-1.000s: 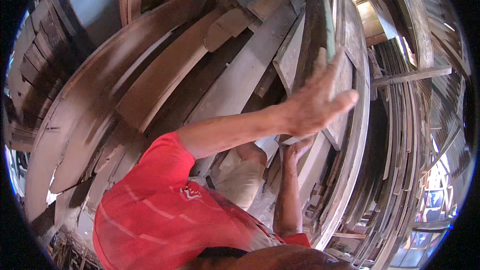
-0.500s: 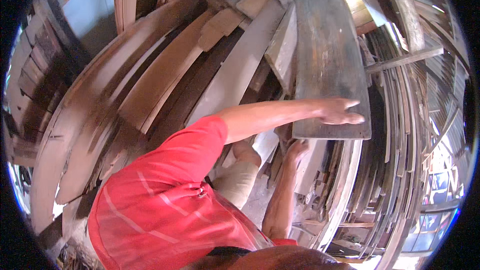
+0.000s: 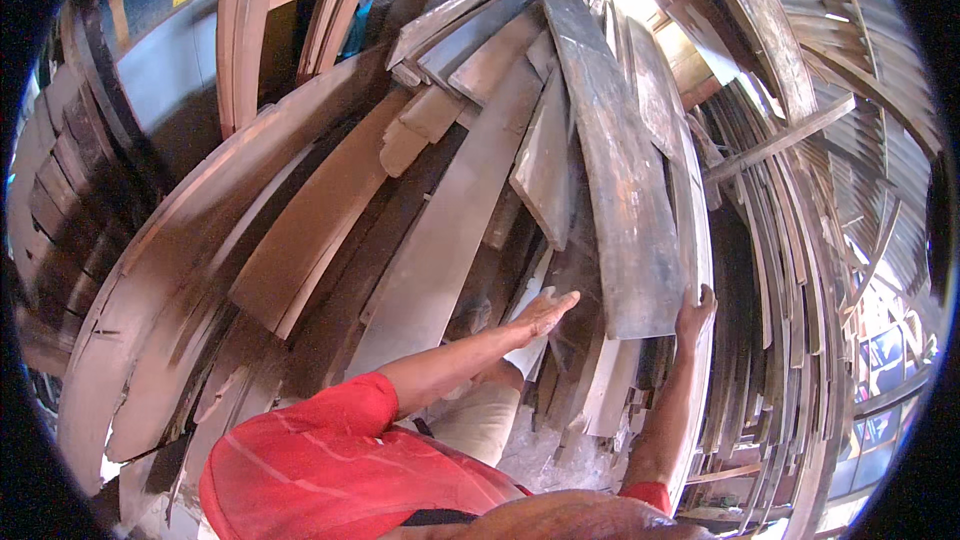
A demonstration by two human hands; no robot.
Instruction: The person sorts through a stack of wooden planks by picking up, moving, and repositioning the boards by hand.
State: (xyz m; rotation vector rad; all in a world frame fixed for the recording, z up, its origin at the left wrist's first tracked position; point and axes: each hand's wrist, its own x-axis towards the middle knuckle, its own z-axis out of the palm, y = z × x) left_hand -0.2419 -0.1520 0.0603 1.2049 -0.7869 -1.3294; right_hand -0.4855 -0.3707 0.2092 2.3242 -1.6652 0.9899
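A long dark grey board (image 3: 630, 190) with a worn, scuffed face leans steeply among other timber. To its right runs a long pale plank (image 3: 692, 220), seen nearly edge-on. Beside the dark board's lower right corner, my right hand (image 3: 694, 318) closes on the pale plank's edge; part of its grip is hidden. My left hand (image 3: 545, 314) is open, fingers stretched to the right. It hangs left of the dark board's lower end, apart from it, holding nothing. A smaller rough board (image 3: 545, 155) leans left of the dark one.
Wide brown planks (image 3: 310, 220) and a long grey plank (image 3: 440, 230) lean at the left. A wooden frame (image 3: 240, 50) stands behind them. Stacked thin boards (image 3: 790, 270) fill the right side, crossed by a jutting batten (image 3: 780, 140). Corrugated sheeting (image 3: 880, 70) lies beyond.
The dark board has turned and now shows narrower, with the pale plank exposed beside it. My left hand has left its face and moved left. My right hand has moved from its lower edge rightward.
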